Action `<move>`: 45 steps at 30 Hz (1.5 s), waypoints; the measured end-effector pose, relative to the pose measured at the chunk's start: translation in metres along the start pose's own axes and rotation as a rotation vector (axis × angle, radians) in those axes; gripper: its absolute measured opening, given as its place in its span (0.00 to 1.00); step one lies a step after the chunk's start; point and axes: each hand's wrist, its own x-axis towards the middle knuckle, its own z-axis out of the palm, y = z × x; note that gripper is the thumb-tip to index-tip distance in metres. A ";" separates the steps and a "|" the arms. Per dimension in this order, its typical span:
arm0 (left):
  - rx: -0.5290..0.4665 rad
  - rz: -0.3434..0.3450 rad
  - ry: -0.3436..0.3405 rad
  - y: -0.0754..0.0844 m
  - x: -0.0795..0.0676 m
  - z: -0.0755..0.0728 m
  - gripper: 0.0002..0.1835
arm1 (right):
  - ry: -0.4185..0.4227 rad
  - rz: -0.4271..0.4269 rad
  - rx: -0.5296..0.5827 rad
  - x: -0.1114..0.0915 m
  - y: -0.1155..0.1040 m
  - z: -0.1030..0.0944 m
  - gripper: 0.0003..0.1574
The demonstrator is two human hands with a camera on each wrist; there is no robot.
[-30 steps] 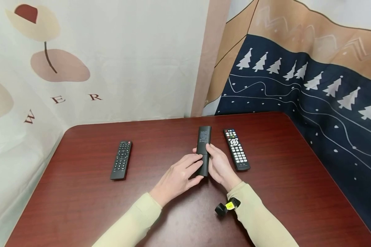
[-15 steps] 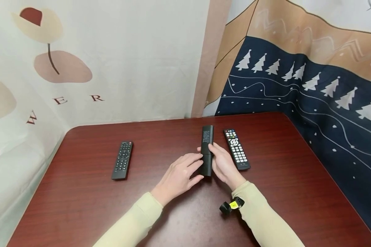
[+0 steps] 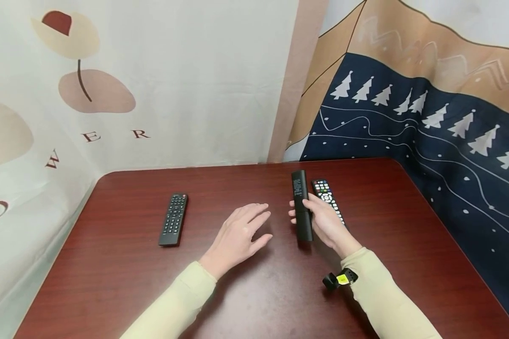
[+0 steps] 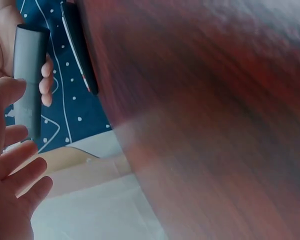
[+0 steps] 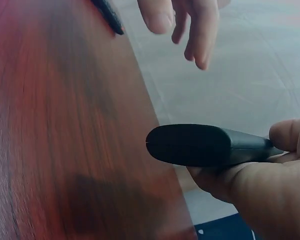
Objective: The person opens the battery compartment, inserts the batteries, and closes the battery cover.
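My right hand grips a black remote control with its back side, bearing small printed text, turned up. The thumb lies along one edge and the fingers wrap round the other. In the right wrist view the remote's rounded end points toward the camera, held above the table. My left hand is apart from it, fingers spread and holding nothing. The left wrist view shows the left fingers loosely extended near the held remote.
A second remote with white buttons lies right behind my right hand, partly covered by it. A third, dark remote lies on the left of the reddish wooden table. Printed curtains hang along the table's far and right edges.
The left hand has let go of the held remote and drawn slightly left. The right hand has carried that remote to the right, partly covering the white-buttoned one.
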 end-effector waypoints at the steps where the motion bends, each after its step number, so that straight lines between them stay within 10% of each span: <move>1: 0.001 -0.002 0.002 -0.001 0.000 -0.001 0.27 | -0.005 0.000 -0.011 0.000 -0.001 -0.001 0.32; 45: 0.091 -0.217 -0.027 -0.049 -0.025 -0.020 0.35 | 0.179 -0.046 -0.503 -0.012 -0.021 -0.081 0.34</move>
